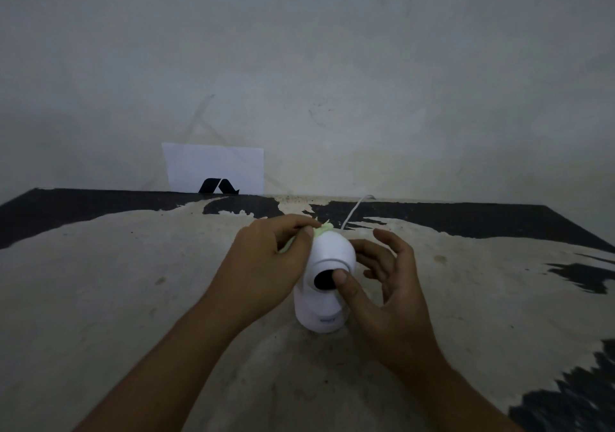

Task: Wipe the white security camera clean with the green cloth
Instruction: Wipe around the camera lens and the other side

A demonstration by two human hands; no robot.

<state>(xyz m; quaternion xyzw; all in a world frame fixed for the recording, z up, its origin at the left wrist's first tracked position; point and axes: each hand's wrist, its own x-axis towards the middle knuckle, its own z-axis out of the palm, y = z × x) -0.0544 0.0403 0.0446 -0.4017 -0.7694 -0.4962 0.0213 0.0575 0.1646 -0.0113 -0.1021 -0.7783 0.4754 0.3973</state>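
The white security camera [327, 265] stands upright on the worn table [133, 282], its round head tilted with the dark lens facing me. My left hand [266, 265] presses the pale green cloth [321, 230] against the upper left back of the camera head; most of the cloth is hidden under my fingers. My right hand [386, 282] steadies the camera from the right, thumb resting on the edge of the lens, fingers spread behind the head.
A thin white cable [352, 212] runs from behind the camera to the wall. A white sheet with a black mark [216, 168] leans against the wall at the table's back left. The tabletop is pale with black patches along its back and right.
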